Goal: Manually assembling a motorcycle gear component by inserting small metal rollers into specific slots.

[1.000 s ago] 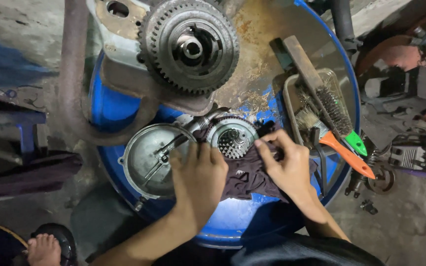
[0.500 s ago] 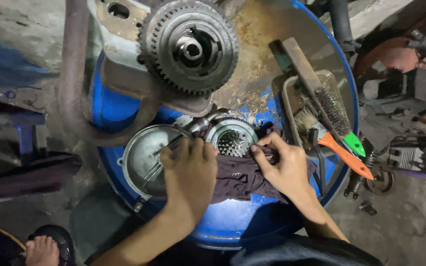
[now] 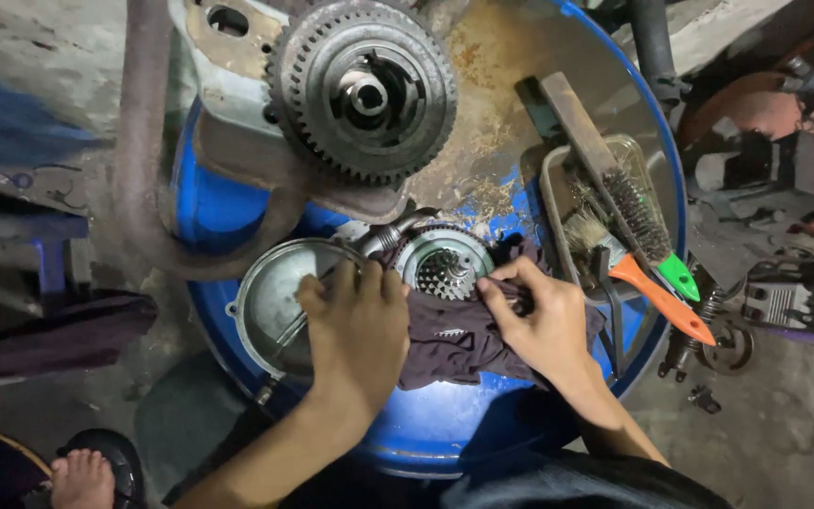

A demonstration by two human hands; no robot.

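No packages, labels or signs show clearly; a grey box (image 3: 773,303) with dark markings sits at the right edge on the floor, too small to tell more.

At lower centre, the left hand (image 3: 358,325) lies flat, fingers curled over a dark rag (image 3: 449,339) and the rim of a round metal cover (image 3: 270,302); it presses rather than grips. The right hand (image 3: 539,320) pinches the rag's upper edge just beside a small toothed hub (image 3: 445,269), which stands in the middle of the frame on a blue drum (image 3: 445,424).

Since half a second ago, the left hand has slid slightly down and left, and the right hand has drawn nearer the hub; the hub and cover have stayed put.

At the top, a large gear (image 3: 362,90) on a grey casing overhangs the drum's rusty top. At the right, a tray (image 3: 558,203) holds a wire brush (image 3: 628,203) and an orange-handled brush (image 3: 647,287), close to the drum's right rim. Bare blue drum surface lies below the hands, near the front edge. A bare foot (image 3: 82,479) shows at the lower left.
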